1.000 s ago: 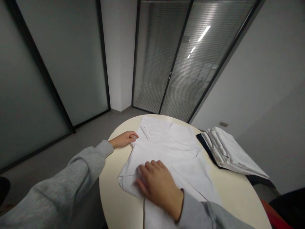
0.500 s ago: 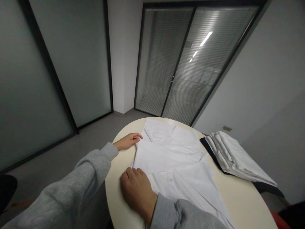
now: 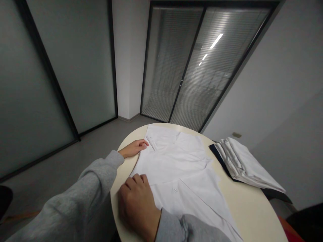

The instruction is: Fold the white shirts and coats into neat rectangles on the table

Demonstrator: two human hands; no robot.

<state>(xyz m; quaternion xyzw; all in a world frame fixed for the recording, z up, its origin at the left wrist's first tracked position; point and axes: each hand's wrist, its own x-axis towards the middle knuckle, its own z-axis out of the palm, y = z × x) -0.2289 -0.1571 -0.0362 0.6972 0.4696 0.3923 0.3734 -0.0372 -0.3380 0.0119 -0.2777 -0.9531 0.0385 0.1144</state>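
Note:
A white shirt (image 3: 181,168) lies spread flat on a round cream table (image 3: 252,211), its collar at the far end. My left hand (image 3: 133,148) reaches to the shirt's far left edge beside the collar, with its fingers closed together on the cloth. My right hand (image 3: 137,205) rests at the shirt's near left edge, close to the table's rim. Its fingers are curled down over the fabric. Both arms wear grey sleeves.
A stack of folded white garments (image 3: 244,164) sits on a dark cloth (image 3: 219,155) at the table's right side. Something red (image 3: 287,232) shows below the table at the lower right. Glass partitions and a door with blinds (image 3: 186,67) stand behind.
My right hand slid from the middle of the shirt's near part leftward to its left edge and curled its fingers. The folded flap under it is now smoothed flat. My left hand stayed put.

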